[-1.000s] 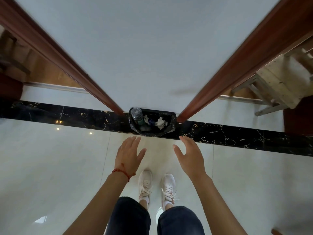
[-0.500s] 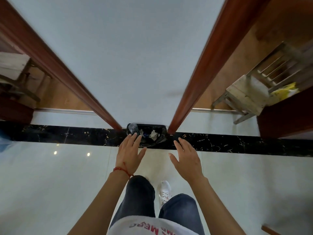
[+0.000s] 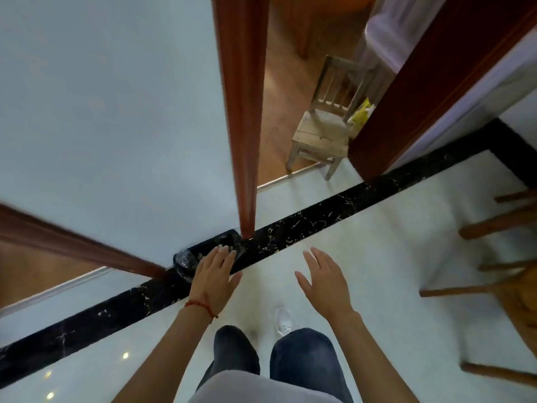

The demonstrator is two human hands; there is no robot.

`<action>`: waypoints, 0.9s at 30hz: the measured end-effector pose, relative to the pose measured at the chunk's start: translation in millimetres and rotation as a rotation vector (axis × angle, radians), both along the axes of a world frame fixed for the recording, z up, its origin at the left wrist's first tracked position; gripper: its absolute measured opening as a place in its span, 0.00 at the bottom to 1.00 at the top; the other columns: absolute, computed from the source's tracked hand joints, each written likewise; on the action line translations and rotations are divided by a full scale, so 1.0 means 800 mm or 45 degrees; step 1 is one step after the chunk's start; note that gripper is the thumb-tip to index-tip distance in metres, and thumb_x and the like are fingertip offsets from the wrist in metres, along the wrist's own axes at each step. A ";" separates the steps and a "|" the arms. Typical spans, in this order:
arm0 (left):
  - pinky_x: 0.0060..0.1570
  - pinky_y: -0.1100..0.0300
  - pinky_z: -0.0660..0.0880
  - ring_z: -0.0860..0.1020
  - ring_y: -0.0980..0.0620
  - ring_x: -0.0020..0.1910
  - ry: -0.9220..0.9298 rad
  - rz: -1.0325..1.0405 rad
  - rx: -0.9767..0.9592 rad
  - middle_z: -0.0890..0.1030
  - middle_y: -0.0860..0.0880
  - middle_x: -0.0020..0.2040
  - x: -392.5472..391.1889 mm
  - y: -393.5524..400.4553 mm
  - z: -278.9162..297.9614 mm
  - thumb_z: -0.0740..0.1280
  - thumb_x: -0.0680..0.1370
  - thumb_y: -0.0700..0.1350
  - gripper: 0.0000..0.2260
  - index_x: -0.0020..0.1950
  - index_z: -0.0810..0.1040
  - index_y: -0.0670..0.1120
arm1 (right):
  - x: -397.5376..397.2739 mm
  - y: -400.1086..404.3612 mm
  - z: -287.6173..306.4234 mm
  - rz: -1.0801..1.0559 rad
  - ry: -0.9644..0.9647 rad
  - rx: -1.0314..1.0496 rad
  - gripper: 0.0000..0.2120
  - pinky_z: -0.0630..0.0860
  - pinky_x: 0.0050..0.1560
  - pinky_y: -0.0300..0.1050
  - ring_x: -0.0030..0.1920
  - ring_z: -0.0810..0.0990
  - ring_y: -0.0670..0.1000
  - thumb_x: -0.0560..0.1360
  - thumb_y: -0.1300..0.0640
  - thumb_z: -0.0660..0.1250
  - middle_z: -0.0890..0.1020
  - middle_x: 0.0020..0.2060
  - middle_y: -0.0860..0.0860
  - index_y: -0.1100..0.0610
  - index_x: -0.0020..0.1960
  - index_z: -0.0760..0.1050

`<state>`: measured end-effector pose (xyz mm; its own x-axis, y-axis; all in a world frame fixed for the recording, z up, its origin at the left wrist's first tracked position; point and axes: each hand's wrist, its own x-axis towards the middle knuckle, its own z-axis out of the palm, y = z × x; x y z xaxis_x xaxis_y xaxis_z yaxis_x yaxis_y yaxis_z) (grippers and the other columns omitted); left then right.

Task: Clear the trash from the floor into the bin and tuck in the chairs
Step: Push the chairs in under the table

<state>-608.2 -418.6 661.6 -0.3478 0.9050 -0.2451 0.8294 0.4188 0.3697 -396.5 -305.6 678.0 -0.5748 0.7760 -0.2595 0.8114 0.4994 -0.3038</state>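
A black-lined bin (image 3: pixel 213 251) is sitting against the wall, just beyond the left hand's fingertips (image 3: pixel 223 250). A pale wooden chair (image 3: pixel 322 132) is standing upright, far beyond the right fingertips.

Your one head camera looks steeply down over your own arms, close on both open hands, the bin (image 3: pixel 207 253) just past your left fingertips (image 3: pixel 223 251), tiled floor (image 3: pixel 377 257) beyond.
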 end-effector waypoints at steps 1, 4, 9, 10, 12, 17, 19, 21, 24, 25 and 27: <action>0.72 0.49 0.53 0.56 0.45 0.74 0.004 -0.061 -0.021 0.63 0.44 0.73 0.004 0.004 0.000 0.58 0.78 0.53 0.24 0.71 0.62 0.44 | 0.013 -0.007 0.001 -0.055 -0.023 -0.009 0.25 0.58 0.71 0.49 0.72 0.60 0.55 0.78 0.46 0.56 0.64 0.72 0.56 0.57 0.72 0.60; 0.72 0.51 0.51 0.53 0.47 0.74 -0.031 -0.209 -0.031 0.59 0.46 0.75 0.026 0.021 0.004 0.54 0.79 0.54 0.24 0.73 0.58 0.46 | 0.053 -0.030 0.004 -0.222 -0.079 -0.014 0.26 0.54 0.71 0.46 0.73 0.57 0.52 0.78 0.43 0.52 0.60 0.74 0.53 0.54 0.73 0.56; 0.72 0.53 0.48 0.51 0.49 0.75 0.038 -0.539 -0.033 0.57 0.48 0.75 0.090 0.056 0.018 0.49 0.79 0.57 0.26 0.74 0.54 0.47 | 0.123 -0.066 0.020 -0.539 -0.080 -0.012 0.27 0.53 0.72 0.45 0.74 0.56 0.51 0.78 0.43 0.51 0.58 0.74 0.52 0.53 0.73 0.55; 0.72 0.53 0.48 0.51 0.49 0.75 0.032 -0.590 -0.023 0.57 0.47 0.75 0.105 0.063 0.023 0.47 0.78 0.58 0.26 0.74 0.54 0.47 | 0.138 -0.073 0.023 -0.596 -0.080 -0.005 0.27 0.53 0.72 0.45 0.74 0.56 0.51 0.78 0.42 0.50 0.58 0.74 0.52 0.53 0.74 0.54; 0.73 0.53 0.49 0.51 0.49 0.75 0.031 -0.704 0.013 0.57 0.47 0.75 0.136 0.077 0.030 0.48 0.78 0.58 0.27 0.73 0.55 0.47 | 0.168 -0.088 0.030 -0.705 -0.080 0.024 0.27 0.53 0.71 0.44 0.73 0.55 0.50 0.78 0.42 0.50 0.58 0.74 0.51 0.53 0.74 0.54; 0.72 0.52 0.52 0.54 0.47 0.74 -0.003 -0.937 0.123 0.61 0.45 0.74 0.230 0.097 0.048 0.55 0.79 0.55 0.25 0.72 0.59 0.46 | 0.251 -0.130 0.047 -0.968 -0.050 0.088 0.27 0.54 0.71 0.44 0.73 0.56 0.50 0.78 0.43 0.51 0.58 0.74 0.51 0.53 0.73 0.55; 0.71 0.52 0.53 0.56 0.47 0.74 0.000 -1.020 0.157 0.62 0.45 0.73 0.275 0.098 0.055 0.56 0.78 0.55 0.24 0.72 0.60 0.45 | 0.287 -0.152 0.052 -1.059 -0.041 0.100 0.26 0.54 0.71 0.44 0.73 0.56 0.50 0.79 0.43 0.51 0.59 0.74 0.51 0.53 0.73 0.56; 0.71 0.52 0.53 0.56 0.47 0.74 -0.009 -1.104 0.170 0.62 0.45 0.74 0.323 0.095 0.060 0.55 0.79 0.54 0.24 0.72 0.60 0.45 | 0.325 -0.176 0.056 -1.147 -0.031 0.104 0.26 0.54 0.71 0.44 0.73 0.56 0.50 0.79 0.43 0.51 0.59 0.74 0.51 0.53 0.73 0.56; 0.71 0.52 0.53 0.55 0.47 0.74 -0.032 -1.207 0.176 0.61 0.45 0.74 0.396 0.084 0.067 0.55 0.79 0.54 0.24 0.72 0.60 0.45 | 0.385 -0.213 0.061 -1.263 -0.019 0.113 0.26 0.55 0.71 0.44 0.73 0.56 0.50 0.78 0.43 0.52 0.59 0.74 0.51 0.53 0.73 0.57; 0.71 0.52 0.53 0.55 0.47 0.74 -0.042 -1.233 0.184 0.61 0.45 0.74 0.420 0.078 0.070 0.55 0.79 0.53 0.24 0.72 0.60 0.45 | 0.406 -0.225 0.062 -1.297 -0.021 0.117 0.26 0.55 0.71 0.44 0.73 0.56 0.50 0.78 0.43 0.52 0.59 0.74 0.51 0.53 0.73 0.57; 0.71 0.52 0.53 0.54 0.47 0.74 -0.053 -1.273 0.205 0.60 0.46 0.74 0.469 0.067 0.076 0.56 0.79 0.53 0.24 0.72 0.60 0.46 | 0.448 -0.247 0.066 -1.359 -0.018 0.119 0.26 0.55 0.71 0.44 0.73 0.56 0.50 0.78 0.43 0.52 0.59 0.74 0.50 0.53 0.72 0.57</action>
<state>-232.7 -364.7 722.0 0.5935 0.7999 -0.0888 0.7576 -0.5181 0.3970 -38.4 -503.2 730.6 0.4156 0.8927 -0.1745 0.8453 -0.4499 -0.2881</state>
